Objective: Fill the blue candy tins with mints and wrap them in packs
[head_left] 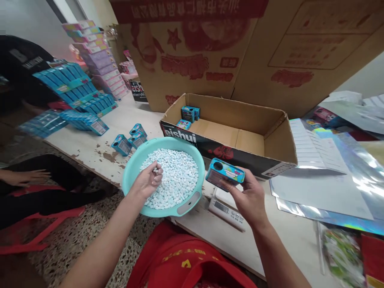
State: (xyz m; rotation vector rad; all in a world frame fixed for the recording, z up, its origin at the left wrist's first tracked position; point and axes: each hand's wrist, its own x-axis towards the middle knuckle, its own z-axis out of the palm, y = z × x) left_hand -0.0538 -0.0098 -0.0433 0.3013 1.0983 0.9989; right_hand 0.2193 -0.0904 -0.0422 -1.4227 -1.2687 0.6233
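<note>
1. While our right hand (250,196) holds a bright-blue printed card box (228,170) above the worn white tabletop (294,236), its thumb presses the near side and its other fingers wrap around the far end. A round dark spot on the top, probably an opening, faces us; the side panel is dark and glossy, like a clear window.

2. Our left hand (148,180), palm turned up, hangs over many small, smooth, white and pale-blue pellets (177,180), its fingers curled around a few of them.

3. We judge the step in hand to be gathering loose pellets while the box is held ready. The next move seems to call for a closed left hand and a level box, since such little pieces could spill.

4. The pellets fill a round mint-green plastic basin (127,180) that sits across the tabletop's near edge.

5. Just below the box lies a flat white plastic digital scale (228,212); we cannot tell whether they touch.

6. Beyond, a long open cardboard tray (234,108) with a black printed front holds a few matching blue boxes (188,114) at its left end.

7. Farther out, a tall brown carton (210,44) with red print rises behind, and smooth silvery sheets (315,196) lie to the right.
</note>
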